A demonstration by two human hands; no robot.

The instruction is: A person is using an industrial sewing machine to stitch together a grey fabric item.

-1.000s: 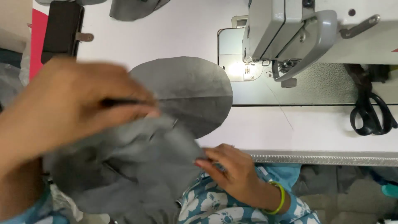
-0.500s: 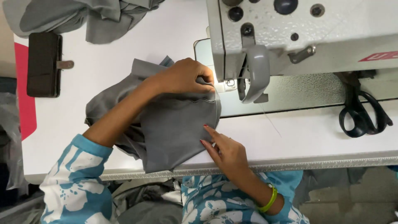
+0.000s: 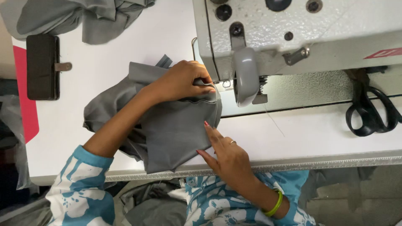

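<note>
At the centre of the white sewing table (image 3: 125, 75), the left hand (image 3: 180, 81) is closing its fingers around the folded top edge of one grey woven fabric piece (image 3: 171, 129), pinching it just beside the presser foot area of the sewing machine. The right hand (image 3: 226, 155) is lying flat and open, fingertips pressing on the right edge of the same fabric, near the front lip of the table. This hand is wearing one ring, and one lime-green bangle (image 3: 274, 205) is circling its wrist. Both arms are showing blue sleeves with white flowers.

The fabric is spreading from the needle area down and leftward, partly hanging over the table's front edge. One white-grey industrial sewing machine (image 3: 293, 33) is filling the upper right, its rounded grey guard (image 3: 246, 75) standing directly right of the left hand and hiding the needle. One pair of black-handled scissors (image 3: 370, 113) is lying well apart on the right. One black phone case with a clasp (image 3: 42, 67) is resting at the far left, and one heap of grey cloth (image 3: 75, 16) is lying at the top left corner.
</note>
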